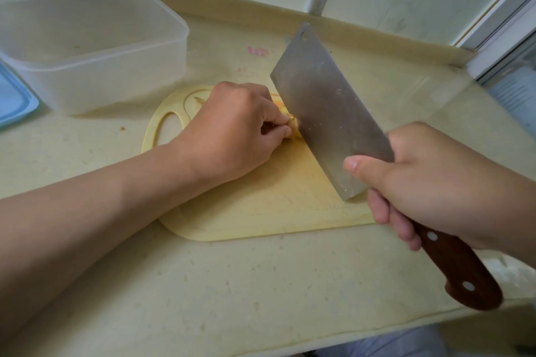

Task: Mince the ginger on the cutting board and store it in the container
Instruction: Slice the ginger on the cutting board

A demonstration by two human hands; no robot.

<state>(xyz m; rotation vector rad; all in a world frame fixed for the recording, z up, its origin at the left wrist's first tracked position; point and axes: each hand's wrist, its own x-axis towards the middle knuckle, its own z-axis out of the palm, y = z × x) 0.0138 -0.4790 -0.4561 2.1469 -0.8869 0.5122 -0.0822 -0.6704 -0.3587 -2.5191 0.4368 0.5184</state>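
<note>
A pale yellow cutting board lies on the counter. My left hand rests on it with curled fingers and pinches a small piece of ginger, mostly hidden under the fingers. My right hand grips the brown riveted handle of a broad steel cleaver. The blade stands on the board right against the ginger, its flat side facing me. A translucent plastic container stands at the back left, apart from the board.
A blue lid lies at the far left edge beside the container. The beige counter runs to a low backsplash and wall behind. A window frame rises at the right. The counter's front edge is near the bottom.
</note>
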